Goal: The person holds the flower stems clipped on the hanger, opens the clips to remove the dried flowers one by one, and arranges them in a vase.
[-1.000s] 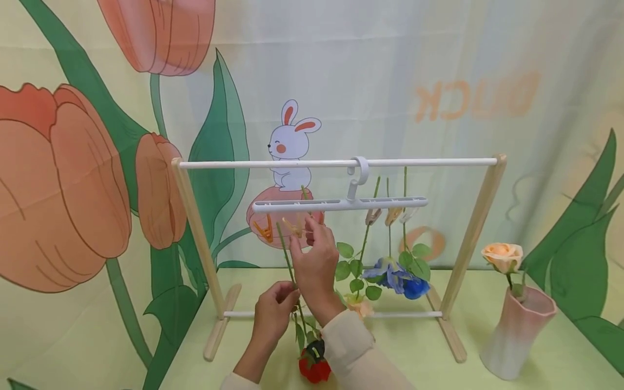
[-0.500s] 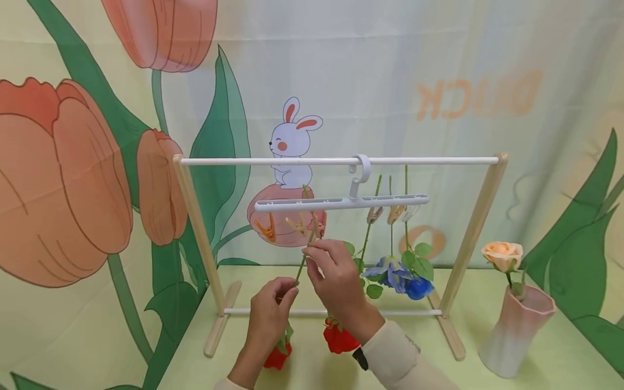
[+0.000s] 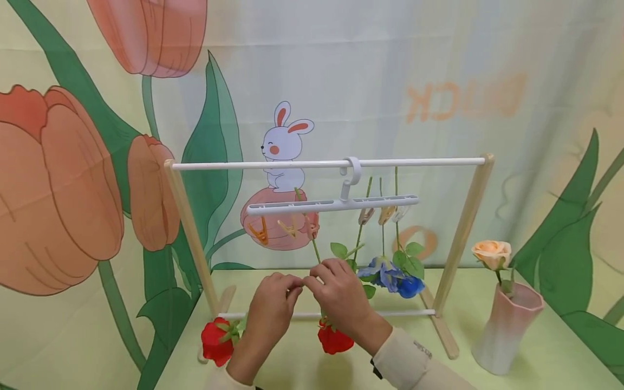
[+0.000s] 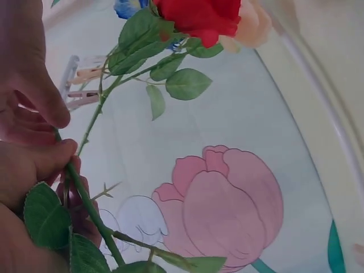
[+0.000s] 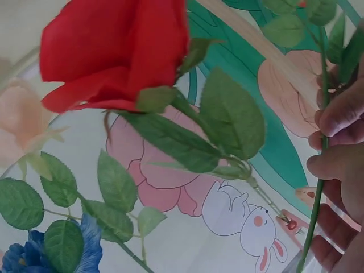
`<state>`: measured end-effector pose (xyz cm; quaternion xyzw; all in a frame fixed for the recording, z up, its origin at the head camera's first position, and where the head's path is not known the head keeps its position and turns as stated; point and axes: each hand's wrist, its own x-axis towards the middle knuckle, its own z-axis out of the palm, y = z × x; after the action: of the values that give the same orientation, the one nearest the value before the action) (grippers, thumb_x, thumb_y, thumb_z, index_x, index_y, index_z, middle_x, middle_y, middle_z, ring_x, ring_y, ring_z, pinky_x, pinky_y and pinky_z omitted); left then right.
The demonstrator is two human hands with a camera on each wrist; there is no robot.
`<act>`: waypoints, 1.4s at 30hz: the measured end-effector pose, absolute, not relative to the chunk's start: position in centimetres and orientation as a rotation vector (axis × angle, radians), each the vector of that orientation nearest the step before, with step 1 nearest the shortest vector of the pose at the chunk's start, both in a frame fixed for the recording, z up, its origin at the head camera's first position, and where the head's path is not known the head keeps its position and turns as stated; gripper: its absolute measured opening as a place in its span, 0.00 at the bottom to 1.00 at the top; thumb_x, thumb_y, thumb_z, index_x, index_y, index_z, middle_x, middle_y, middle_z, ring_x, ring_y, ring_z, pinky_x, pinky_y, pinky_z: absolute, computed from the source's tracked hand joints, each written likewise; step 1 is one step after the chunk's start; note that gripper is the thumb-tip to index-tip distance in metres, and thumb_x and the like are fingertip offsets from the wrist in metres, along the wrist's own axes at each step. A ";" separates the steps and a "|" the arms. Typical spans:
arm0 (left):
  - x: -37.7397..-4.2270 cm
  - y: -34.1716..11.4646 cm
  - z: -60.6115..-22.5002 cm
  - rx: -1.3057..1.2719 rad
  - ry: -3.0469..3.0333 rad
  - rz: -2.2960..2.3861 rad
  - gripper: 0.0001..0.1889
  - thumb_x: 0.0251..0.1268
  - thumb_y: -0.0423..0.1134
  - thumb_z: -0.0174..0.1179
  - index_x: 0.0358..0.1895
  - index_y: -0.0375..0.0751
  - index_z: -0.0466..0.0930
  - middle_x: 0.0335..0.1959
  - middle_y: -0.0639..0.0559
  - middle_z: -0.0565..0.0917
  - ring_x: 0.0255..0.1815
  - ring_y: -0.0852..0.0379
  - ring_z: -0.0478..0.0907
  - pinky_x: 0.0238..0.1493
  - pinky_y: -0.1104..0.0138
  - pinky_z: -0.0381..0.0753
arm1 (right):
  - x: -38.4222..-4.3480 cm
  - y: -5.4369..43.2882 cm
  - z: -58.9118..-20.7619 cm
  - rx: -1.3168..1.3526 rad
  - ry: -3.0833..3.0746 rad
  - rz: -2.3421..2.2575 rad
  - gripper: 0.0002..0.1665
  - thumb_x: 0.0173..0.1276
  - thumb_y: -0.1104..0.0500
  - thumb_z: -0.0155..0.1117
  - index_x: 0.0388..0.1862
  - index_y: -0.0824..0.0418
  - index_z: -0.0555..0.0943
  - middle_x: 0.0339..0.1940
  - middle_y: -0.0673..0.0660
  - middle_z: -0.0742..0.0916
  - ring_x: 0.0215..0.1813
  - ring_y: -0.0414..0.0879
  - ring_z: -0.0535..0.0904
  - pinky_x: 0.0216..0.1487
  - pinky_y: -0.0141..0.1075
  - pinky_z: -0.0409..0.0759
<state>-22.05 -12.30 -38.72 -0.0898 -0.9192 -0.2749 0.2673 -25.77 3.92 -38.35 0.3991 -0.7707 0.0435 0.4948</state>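
My left hand (image 3: 270,303) and right hand (image 3: 338,295) meet in front of the rack, both pinching the green stem (image 4: 94,213) of one artificial red rose (image 3: 218,341). Its bloom lies to the left of my left wrist, tilted sideways. In the right wrist view the held stem (image 5: 317,213) runs through the fingers of both hands. A second red rose (image 3: 335,337) hangs head down behind my right hand, its stem in a pink clip (image 3: 312,226). Left of that, an orange clip (image 3: 258,232) and a yellow clip (image 3: 287,227) hang without flowers.
A white hanger bar (image 3: 292,207) hooks over the white rod (image 3: 219,166) of a wooden rack (image 3: 468,227). Blue flowers (image 3: 382,273) hang from clips at its right. A pink-white vase (image 3: 507,330) holding a peach rose (image 3: 492,254) stands at the right.
My right hand has let go of the hanging rose near the pink clip and come down to the other rose's stem. That rose has swung leftward, its bloom now beside my left wrist.
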 end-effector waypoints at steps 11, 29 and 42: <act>-21.7 -11.3 -38.5 -0.267 -2.437 -0.627 0.04 0.61 0.36 0.71 0.39 0.47 0.91 0.30 0.54 0.83 0.35 0.56 0.77 0.39 0.62 0.80 | -26.0 4.6 -39.0 0.924 -1.905 0.144 0.12 0.52 0.58 0.84 0.36 0.51 0.90 0.32 0.50 0.88 0.39 0.47 0.82 0.47 0.40 0.84; -23.5 -9.4 -40.4 -0.408 -2.005 -0.995 0.08 0.63 0.29 0.66 0.44 0.42 0.86 0.42 0.48 0.84 0.42 0.53 0.82 0.44 0.63 0.86 | -26.7 11.4 -37.3 0.454 -1.821 0.577 0.04 0.70 0.62 0.66 0.35 0.60 0.85 0.30 0.57 0.87 0.33 0.54 0.81 0.31 0.47 0.81; -27.6 -7.9 -39.8 0.008 -2.228 -1.688 0.15 0.68 0.41 0.65 0.55 0.43 0.83 0.45 0.46 0.88 0.43 0.53 0.87 0.45 0.63 0.86 | -26.1 21.3 -36.3 -0.010 -1.916 0.822 0.06 0.67 0.65 0.67 0.41 0.66 0.84 0.35 0.62 0.88 0.32 0.50 0.87 0.37 0.15 0.72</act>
<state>-27.59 -7.94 -39.83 0.0027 -0.7851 -0.5948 0.1724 -26.10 21.34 -36.27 -0.0040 -0.7937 0.3405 0.5040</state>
